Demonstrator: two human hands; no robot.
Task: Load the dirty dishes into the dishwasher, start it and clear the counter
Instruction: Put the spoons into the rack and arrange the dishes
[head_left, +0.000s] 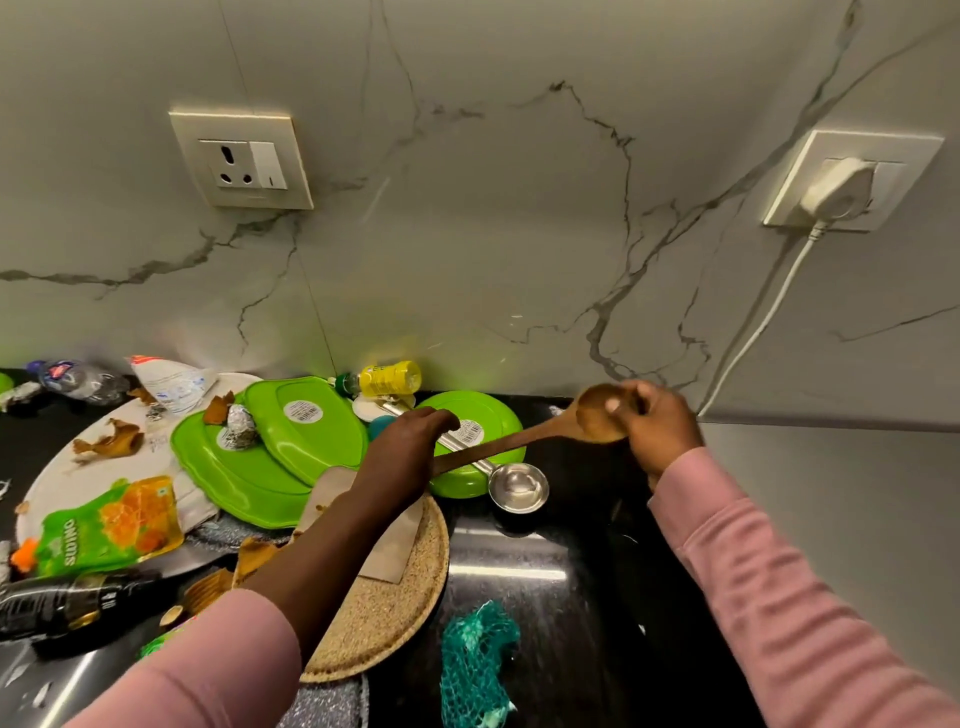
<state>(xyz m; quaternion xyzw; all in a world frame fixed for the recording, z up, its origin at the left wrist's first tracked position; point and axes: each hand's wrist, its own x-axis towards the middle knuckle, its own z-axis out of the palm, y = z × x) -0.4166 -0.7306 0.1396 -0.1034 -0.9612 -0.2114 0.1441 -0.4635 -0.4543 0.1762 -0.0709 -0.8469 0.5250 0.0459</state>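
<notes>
My right hand grips the bowl end of a wooden spoon, whose handle slants down to the left over a green plate. My left hand reaches over that plate and curls around the handle of a steel ladle, whose cup rests on the black counter. Two more green plates lie overturned to the left, one with a foil ball on it. A large white plate under them carries scraps and wrappers.
A round woven mat lies under my left forearm. A teal net bag, a green snack packet, a dark bottle, a yellow bottle and a crushed bottle litter the counter. A white cable hangs from the right socket.
</notes>
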